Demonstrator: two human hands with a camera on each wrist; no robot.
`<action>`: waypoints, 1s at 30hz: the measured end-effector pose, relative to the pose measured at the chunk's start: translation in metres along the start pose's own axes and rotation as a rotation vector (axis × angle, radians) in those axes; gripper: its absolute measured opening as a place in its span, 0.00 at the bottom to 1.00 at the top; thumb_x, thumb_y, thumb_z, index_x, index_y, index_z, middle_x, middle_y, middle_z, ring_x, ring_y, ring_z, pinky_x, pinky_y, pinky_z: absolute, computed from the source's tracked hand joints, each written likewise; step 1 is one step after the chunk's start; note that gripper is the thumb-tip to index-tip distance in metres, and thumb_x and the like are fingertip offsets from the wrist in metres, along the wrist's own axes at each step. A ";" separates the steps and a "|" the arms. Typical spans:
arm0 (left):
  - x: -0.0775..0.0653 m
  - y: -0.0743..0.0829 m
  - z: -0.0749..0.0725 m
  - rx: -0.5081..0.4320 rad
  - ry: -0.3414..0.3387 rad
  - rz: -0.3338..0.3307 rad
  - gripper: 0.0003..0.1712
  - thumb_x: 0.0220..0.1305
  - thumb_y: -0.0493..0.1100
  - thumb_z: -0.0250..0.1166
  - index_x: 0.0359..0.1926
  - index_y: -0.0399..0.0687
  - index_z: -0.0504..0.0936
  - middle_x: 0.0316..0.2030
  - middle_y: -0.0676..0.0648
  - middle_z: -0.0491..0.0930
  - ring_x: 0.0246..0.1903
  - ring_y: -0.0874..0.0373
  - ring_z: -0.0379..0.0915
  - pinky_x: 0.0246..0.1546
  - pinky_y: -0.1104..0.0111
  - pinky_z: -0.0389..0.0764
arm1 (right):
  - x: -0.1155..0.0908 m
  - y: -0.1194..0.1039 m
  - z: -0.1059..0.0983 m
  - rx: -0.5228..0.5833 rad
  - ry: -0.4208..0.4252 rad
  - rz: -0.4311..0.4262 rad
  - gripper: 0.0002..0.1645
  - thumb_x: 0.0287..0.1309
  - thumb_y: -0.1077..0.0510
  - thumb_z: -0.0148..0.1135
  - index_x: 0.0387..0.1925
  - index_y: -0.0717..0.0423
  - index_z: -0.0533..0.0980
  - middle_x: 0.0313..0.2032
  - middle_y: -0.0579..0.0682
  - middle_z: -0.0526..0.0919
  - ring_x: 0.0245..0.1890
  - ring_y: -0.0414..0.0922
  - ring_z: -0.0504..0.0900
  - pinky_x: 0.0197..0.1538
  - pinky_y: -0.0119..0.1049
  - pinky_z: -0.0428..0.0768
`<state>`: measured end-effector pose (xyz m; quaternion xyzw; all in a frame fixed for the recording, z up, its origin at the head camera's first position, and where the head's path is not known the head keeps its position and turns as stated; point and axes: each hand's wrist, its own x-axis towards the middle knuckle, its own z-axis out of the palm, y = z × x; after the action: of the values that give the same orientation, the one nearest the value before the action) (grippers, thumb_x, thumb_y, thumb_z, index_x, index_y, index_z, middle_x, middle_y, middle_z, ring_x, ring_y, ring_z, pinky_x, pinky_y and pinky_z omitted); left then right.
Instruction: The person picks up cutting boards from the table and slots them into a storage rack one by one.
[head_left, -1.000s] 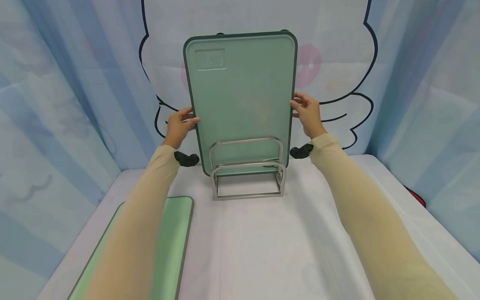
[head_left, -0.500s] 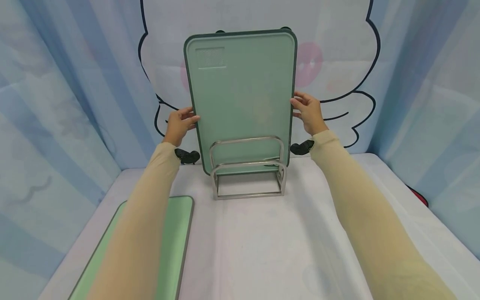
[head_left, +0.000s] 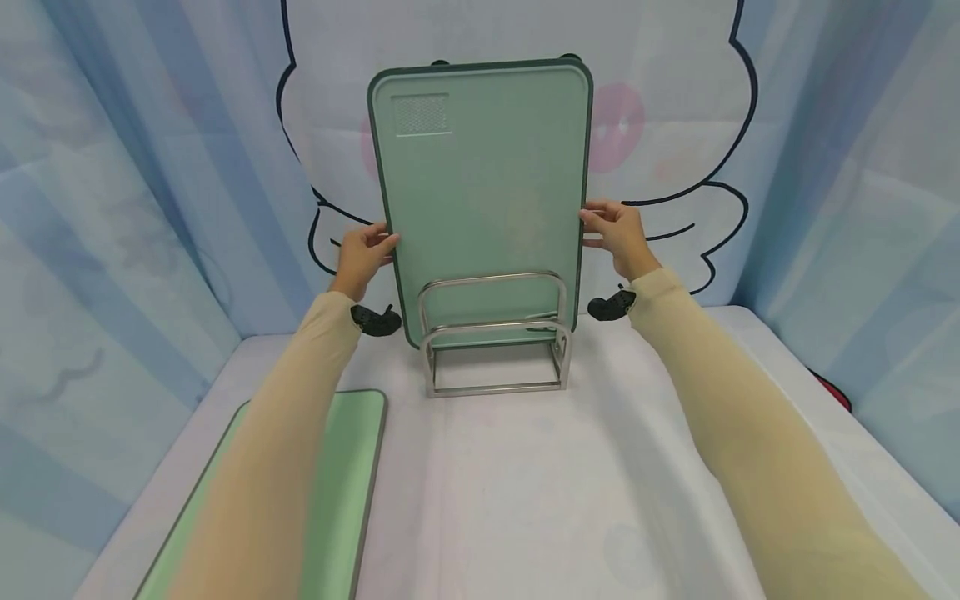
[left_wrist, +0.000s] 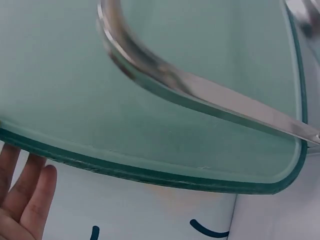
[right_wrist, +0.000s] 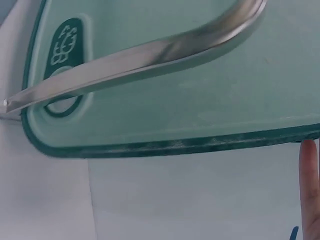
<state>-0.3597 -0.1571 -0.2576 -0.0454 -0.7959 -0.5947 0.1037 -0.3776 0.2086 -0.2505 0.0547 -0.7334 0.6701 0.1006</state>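
Note:
A green cutting board [head_left: 487,183] with a dark green rim stands upright in a metal rack [head_left: 498,390]. One small textured rectangle marks its upper left corner. My left hand [head_left: 362,257] holds the board's left edge, thumb at the front. On the opposite edge, my right hand [head_left: 618,237] grips at about the same height, its thumb also in front. Parts of the other fingers are hidden behind the board. In the right wrist view, the board's bottom corner shows a dark green patch [right_wrist: 65,42] with raised marks beside a rack bar [right_wrist: 145,59].
A second light green board [head_left: 341,475] with a grey rim lies flat at the left, partly under my left forearm. White cloth covers the table [head_left: 525,483]. Printed curtains [head_left: 847,208] enclose the back and sides. Something red and black [head_left: 832,390] shows past the right edge.
My right hand has slid a little down the board's right edge. The left hand sits slightly lower too. Board and rack look unmoved.

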 end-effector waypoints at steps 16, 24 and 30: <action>-0.035 -0.019 -0.015 0.134 0.006 0.144 0.27 0.71 0.44 0.51 0.68 0.45 0.62 0.64 0.36 0.65 0.65 0.44 0.61 0.66 0.50 0.62 | -0.032 0.009 0.008 -0.009 0.152 -0.022 0.32 0.62 0.58 0.58 0.66 0.58 0.61 0.60 0.61 0.72 0.53 0.47 0.78 0.60 0.47 0.74; -0.064 -0.023 -0.020 0.212 -0.006 0.166 0.27 0.70 0.40 0.51 0.68 0.43 0.62 0.65 0.36 0.63 0.66 0.41 0.59 0.67 0.50 0.61 | -0.058 0.009 0.019 -0.144 0.187 -0.139 0.34 0.61 0.58 0.59 0.66 0.58 0.58 0.62 0.61 0.68 0.61 0.51 0.70 0.63 0.45 0.72; -0.090 -0.029 -0.026 0.294 -0.055 0.167 0.26 0.70 0.39 0.52 0.67 0.41 0.63 0.65 0.35 0.63 0.64 0.40 0.60 0.66 0.49 0.62 | -0.074 0.010 0.029 -0.214 0.170 -0.259 0.33 0.61 0.59 0.60 0.65 0.60 0.59 0.63 0.61 0.67 0.64 0.53 0.67 0.66 0.50 0.66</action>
<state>-0.2751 -0.1853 -0.2971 -0.1122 -0.8702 -0.4599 0.1364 -0.3097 0.1762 -0.2786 0.0807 -0.7762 0.5718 0.2530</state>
